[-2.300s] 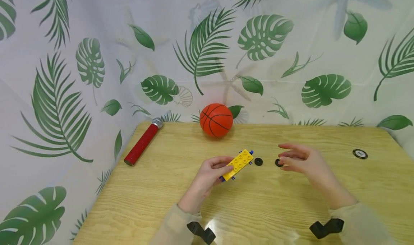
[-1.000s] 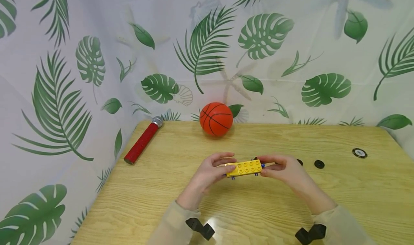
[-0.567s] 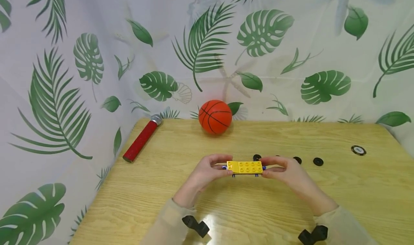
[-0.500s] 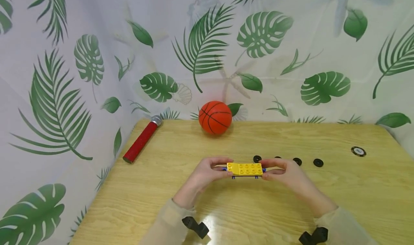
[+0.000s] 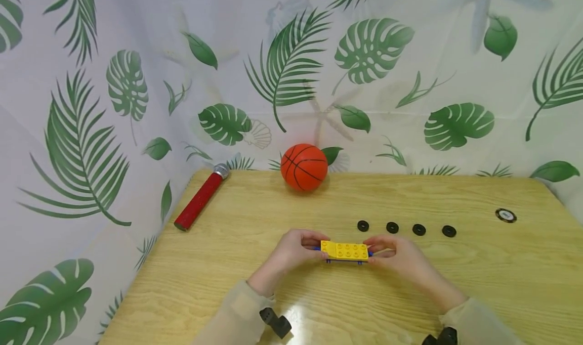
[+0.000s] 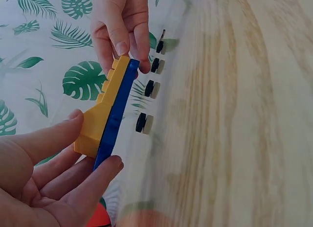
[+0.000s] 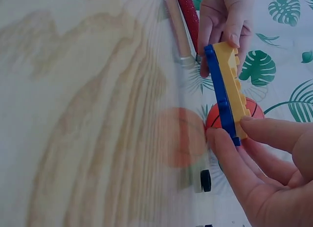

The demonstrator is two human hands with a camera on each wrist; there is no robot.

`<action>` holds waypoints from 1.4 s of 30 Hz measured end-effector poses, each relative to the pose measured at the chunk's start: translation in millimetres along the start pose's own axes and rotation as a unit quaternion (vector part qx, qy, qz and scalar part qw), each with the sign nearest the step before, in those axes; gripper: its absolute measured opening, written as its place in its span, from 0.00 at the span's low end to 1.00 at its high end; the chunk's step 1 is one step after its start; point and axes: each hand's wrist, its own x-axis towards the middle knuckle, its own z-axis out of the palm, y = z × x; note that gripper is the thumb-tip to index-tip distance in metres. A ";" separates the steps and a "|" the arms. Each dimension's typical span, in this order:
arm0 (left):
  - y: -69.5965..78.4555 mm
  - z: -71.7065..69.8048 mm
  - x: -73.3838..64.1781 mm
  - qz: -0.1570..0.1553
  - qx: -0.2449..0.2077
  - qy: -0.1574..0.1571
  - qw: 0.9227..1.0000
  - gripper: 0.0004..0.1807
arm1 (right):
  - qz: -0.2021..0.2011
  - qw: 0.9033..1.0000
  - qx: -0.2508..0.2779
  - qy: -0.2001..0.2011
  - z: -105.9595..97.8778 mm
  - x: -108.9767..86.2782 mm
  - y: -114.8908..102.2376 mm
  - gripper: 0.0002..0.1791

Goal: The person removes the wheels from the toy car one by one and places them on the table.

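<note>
Both hands hold a toy car body between them, a yellow studded brick (image 5: 349, 251) on a blue base (image 6: 118, 112) with small blue axle stubs. My left hand (image 5: 293, 251) grips its sloped left end, thumb on the yellow side. At the other end, my right hand (image 5: 400, 253) pinches it between thumb and fingers. From the right wrist view, the blue base (image 7: 220, 90) faces down and is raised off the table. Just beyond the hands, several black toy wheels (image 5: 392, 227) lie in a row on the wood.
An orange toy basketball (image 5: 304, 167) sits at the table's back edge. To the left lies a red microphone (image 5: 199, 202) with a silver head. A black-and-white poker chip (image 5: 506, 215) is at the right. A leaf-print cloth (image 5: 387, 97) hangs behind the wooden table (image 5: 196, 284).
My right hand left the black wheels and took the car body's right end. The body turned from slanted to level, then both hands brought it closer, so the whole wheel row shows.
</note>
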 end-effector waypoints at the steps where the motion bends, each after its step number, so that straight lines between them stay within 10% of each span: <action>1: -1.3 0.5 0.2 0.001 0.015 0.000 1.000 0.18 | -0.003 1.000 -0.009 -0.001 0.5 0.3 1.0 0.23; 42: -5.8 10.1 -11.5 0.051 0.187 0.001 0.981 0.19 | -0.033 0.985 -0.168 0.002 8.4 0.5 7.0 0.17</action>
